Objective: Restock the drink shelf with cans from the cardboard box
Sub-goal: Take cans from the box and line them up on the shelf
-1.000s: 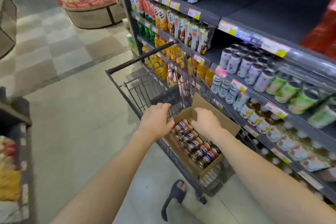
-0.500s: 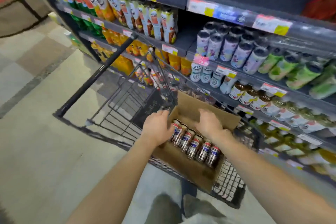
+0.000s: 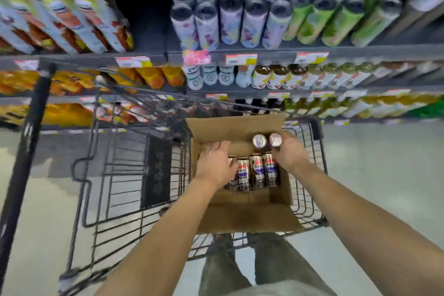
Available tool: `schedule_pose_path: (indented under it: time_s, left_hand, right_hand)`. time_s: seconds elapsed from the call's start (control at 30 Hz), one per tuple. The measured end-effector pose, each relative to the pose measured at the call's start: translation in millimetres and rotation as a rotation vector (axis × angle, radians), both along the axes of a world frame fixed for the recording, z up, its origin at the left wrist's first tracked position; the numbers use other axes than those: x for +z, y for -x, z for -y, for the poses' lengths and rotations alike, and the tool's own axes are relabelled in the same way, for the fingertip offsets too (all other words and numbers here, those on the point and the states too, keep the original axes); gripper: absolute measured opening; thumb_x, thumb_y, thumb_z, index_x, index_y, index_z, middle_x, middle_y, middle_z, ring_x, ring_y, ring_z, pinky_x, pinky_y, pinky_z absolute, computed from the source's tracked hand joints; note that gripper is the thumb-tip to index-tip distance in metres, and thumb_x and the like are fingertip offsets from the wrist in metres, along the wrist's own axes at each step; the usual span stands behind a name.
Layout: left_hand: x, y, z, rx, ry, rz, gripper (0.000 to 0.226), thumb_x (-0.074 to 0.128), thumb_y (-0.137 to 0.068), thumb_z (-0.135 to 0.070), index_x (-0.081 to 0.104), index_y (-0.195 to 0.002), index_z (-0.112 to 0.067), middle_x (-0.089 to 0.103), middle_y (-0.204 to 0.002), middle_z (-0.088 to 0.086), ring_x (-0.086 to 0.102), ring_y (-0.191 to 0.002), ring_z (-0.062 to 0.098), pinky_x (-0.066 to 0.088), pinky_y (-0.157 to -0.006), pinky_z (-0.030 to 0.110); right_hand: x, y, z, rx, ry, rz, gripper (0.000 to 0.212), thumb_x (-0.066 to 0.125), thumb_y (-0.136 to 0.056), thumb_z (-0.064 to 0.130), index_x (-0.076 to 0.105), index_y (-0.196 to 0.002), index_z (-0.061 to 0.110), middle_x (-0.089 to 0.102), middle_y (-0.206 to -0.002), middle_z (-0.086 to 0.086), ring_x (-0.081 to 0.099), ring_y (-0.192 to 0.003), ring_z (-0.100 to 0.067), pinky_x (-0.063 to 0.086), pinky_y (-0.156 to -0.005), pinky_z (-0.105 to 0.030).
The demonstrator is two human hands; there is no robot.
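Note:
An open cardboard box (image 3: 240,127) stands in a black wire shopping cart (image 3: 317,128). A row of dark cola cans (image 3: 256,170) lies on the box floor. My right hand (image 3: 289,155) is closed around a lifted can (image 3: 275,139) whose silver top faces me. A second upright can (image 3: 259,140) touches it on the left; whether my fingers hold that one too is unclear. My left hand (image 3: 215,163) lies flat over the leftmost lying cans with its fingers stretched out. The drink shelf (image 3: 269,51) rises just behind the cart.
The shelves hold white and green bottles (image 3: 242,21), cartons at the left and smaller bottles lower down. The cart's handle bar (image 3: 28,141) runs along the left. My legs (image 3: 242,262) show below the box on a grey floor.
The view has swung to face the shelf square on. My right hand has raised a can upright out of the row. My left hand has slid onto the leftmost cans.

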State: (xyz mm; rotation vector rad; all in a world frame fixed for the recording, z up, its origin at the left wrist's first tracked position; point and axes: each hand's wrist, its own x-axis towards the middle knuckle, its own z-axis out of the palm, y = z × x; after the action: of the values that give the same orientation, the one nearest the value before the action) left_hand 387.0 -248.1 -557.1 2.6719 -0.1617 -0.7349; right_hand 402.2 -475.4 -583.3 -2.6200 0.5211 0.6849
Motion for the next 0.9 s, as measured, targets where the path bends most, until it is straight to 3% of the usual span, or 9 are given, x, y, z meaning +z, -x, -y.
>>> schedule_pose_path:
  time_s: [0.1,0.3,0.4,0.57,0.73,0.9]
  left_hand:
    - [-23.5,-10.2,12.0,-0.046,0.036,-0.031,0.053,0.056,-0.099,-0.043,0.045,-0.146,-0.021,0.059,-0.140,0.004,0.055,-0.128,0.028,0.046,-0.107,0.044]
    - [-84.4,-26.3,42.8,-0.003,0.042,-0.153,0.056,0.061,-0.099,-0.037,0.040,-0.148,-0.021,0.059,-0.137,0.007,0.056,-0.123,0.030,0.049,-0.102,0.047]
    - [-121.1,-32.9,59.4,0.008,0.025,-0.186,0.061,0.064,-0.097,-0.037,0.037,-0.149,-0.021,0.059,-0.136,0.007,0.061,-0.118,0.029,0.053,-0.098,0.046]
    - [-186.1,-45.8,89.4,0.043,0.015,-0.212,0.069,0.075,-0.089,-0.043,0.037,-0.144,-0.024,0.063,-0.130,0.009,0.063,-0.118,0.033,0.055,-0.094,0.045]
    - [-233.0,-52.4,117.4,0.292,0.203,-0.207,0.088,0.090,-0.069,-0.054,0.044,-0.137,-0.022,0.069,-0.128,0.004,0.065,-0.118,0.030,0.055,-0.097,0.046]
    - [-250.0,-44.0,131.9,0.509,0.377,-0.111,0.067,0.093,-0.071,-0.044,0.059,-0.124,-0.022,0.073,-0.120,-0.001,0.068,-0.111,0.021,0.047,-0.084,0.027]
  right_hand:
    - [-21.9,0.5,12.5,-0.065,-0.008,-0.011,0.058,0.064,-0.079,0.015,0.055,-0.135,0.018,0.064,-0.124,-0.010,0.060,-0.114,-0.032,0.054,-0.093,-0.041]
    - [-79.9,-12.4,30.2,-0.119,0.006,-0.071,0.050,0.066,-0.079,0.022,0.054,-0.127,0.014,0.061,-0.126,-0.012,0.056,-0.117,-0.033,0.050,-0.099,-0.044]
    - [-105.9,-18.7,32.7,-0.052,0.079,-0.094,0.069,0.074,-0.081,0.032,0.045,-0.141,0.014,0.050,-0.136,-0.013,0.048,-0.126,-0.033,0.042,-0.109,-0.042]
    - [-158.0,-24.5,42.6,-0.005,0.165,-0.061,0.095,0.082,-0.074,0.046,0.034,-0.149,0.015,0.037,-0.144,-0.017,0.041,-0.128,-0.036,0.036,-0.110,-0.043]
    - [-191.6,-14.9,58.0,-0.065,0.086,0.146,0.080,0.084,-0.073,0.037,0.042,-0.140,0.024,0.038,-0.149,-0.016,0.041,-0.130,-0.038,0.037,-0.111,-0.047]
    - [-204.8,-3.6,65.0,-0.080,0.007,0.272,0.075,0.085,-0.073,0.042,0.049,-0.138,0.032,0.026,-0.160,-0.013,0.034,-0.139,-0.037,0.034,-0.115,-0.047]
